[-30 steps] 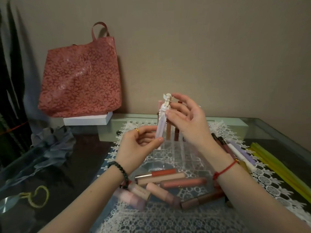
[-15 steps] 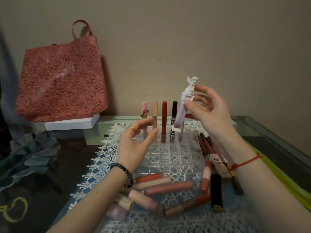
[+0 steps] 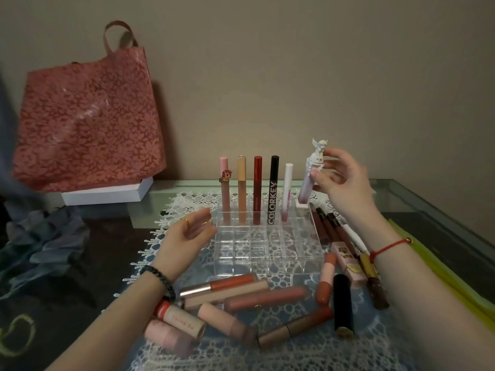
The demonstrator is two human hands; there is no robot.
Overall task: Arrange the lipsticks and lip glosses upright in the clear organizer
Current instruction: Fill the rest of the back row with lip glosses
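A clear grid organizer [image 3: 267, 247] sits on a lace mat. Several lip glosses stand upright in its back row, among them a pink one [image 3: 224, 188] and a black one [image 3: 273, 188]. My right hand [image 3: 340, 180] pinches a white gloss with an angel cap [image 3: 310, 178], upright, its base just above the organizer's back right corner. My left hand [image 3: 187, 234] hovers open and holds nothing at the organizer's left side. Several lipsticks and glosses [image 3: 254, 301] lie flat in front of the organizer, and more [image 3: 337, 236] lie at its right.
A red patterned tote bag [image 3: 85, 116] leans on the wall at the back left, on a white box [image 3: 107, 194]. Grey crumpled fabric [image 3: 42, 247] lies at the left. Yellow-green strips [image 3: 442, 277] run along the right side of the glass table [image 3: 428, 199].
My left hand let go of the angel-capped gloss and dropped toward the organizer's left side. My right hand carried the gloss right and down toward the back right corner.
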